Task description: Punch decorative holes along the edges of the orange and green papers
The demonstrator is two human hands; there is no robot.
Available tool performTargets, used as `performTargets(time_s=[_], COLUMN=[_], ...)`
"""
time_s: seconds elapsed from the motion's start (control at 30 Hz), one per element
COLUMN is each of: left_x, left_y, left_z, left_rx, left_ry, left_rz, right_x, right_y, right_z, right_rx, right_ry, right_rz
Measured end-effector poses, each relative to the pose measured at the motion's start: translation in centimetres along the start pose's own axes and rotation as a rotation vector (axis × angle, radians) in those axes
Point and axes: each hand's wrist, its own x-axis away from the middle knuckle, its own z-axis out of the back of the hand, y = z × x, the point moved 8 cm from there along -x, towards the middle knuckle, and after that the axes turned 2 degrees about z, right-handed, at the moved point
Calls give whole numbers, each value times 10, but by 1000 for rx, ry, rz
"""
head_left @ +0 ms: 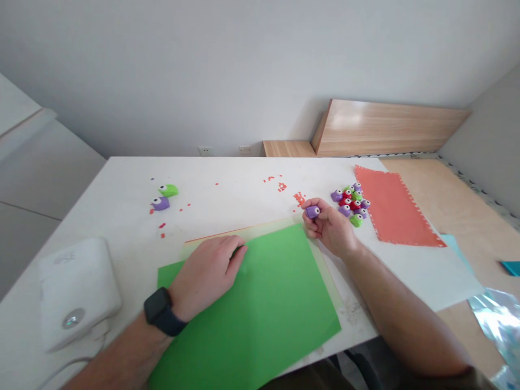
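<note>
Purple plastic shows in my right hand point(335, 232), whose fingers grip a small eyed piece point(312, 212) just beside the far right corner of the green sheet point(268, 303). My left hand point(213, 266) lies curled on that sheet; I cannot tell whether it pinches anything. The green edges I see look plain, so I judge them undone. Farther right, the red sheet point(400, 208) already has notched edges; red bits point(299, 199) lie scattered across the table point(244, 208).

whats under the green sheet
Pale yellow paper shows past the far and right edges of the green sheet, with a thin orange edge beyond it. Anything else underneath is covered.
</note>
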Motion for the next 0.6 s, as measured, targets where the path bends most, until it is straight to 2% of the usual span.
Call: performTargets(time_s=[0.23, 0.6], left_x=[0, -1], left_y=[2, 3], left_z=[2, 1], left_rx=[4, -15], left_ry=[10, 24], left_rz=[-1, -25], right_x=[-1, 3], right_y=[6, 2], right_z=[-4, -7], right_rx=[20, -20], right_ry=[-16, -41], right_rz=[-37, -17])
